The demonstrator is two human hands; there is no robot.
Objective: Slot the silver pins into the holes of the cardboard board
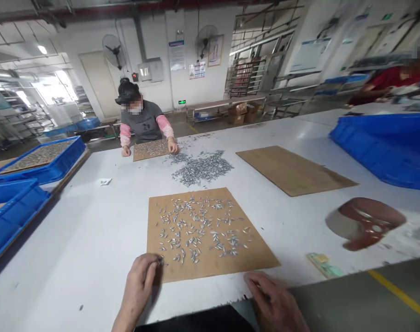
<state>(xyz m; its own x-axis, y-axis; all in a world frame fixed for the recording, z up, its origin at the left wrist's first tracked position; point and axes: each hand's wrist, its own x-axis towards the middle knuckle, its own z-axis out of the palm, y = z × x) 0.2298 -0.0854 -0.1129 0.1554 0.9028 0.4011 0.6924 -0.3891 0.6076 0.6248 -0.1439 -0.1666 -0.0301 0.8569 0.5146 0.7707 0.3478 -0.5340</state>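
A brown cardboard sheet (203, 272) lies in front of me, with many small silvery metal pieces (196, 216) scattered over it. At its near left corner is my left hand (139, 279), its thumb and fingers pinched on a few of these small metal pieces (160, 261). My right hand (275, 299) rests by the table's near edge, close to the sheet's near right side. Its fingers are curled together, and what they hold, if anything, is hidden. Beyond the sheet is a loose pile of the same metal pieces (203, 168) on the white table (102, 230).
A second cardboard sheet (292, 170) lies to the right, before a large blue bin (379, 152). Nearer are a brown curved object (372, 226) and a greenish pad (323, 265). Blue trays (19, 198) stand left. Across the table, a person (144, 120) handles another cardboard sheet (150, 150).
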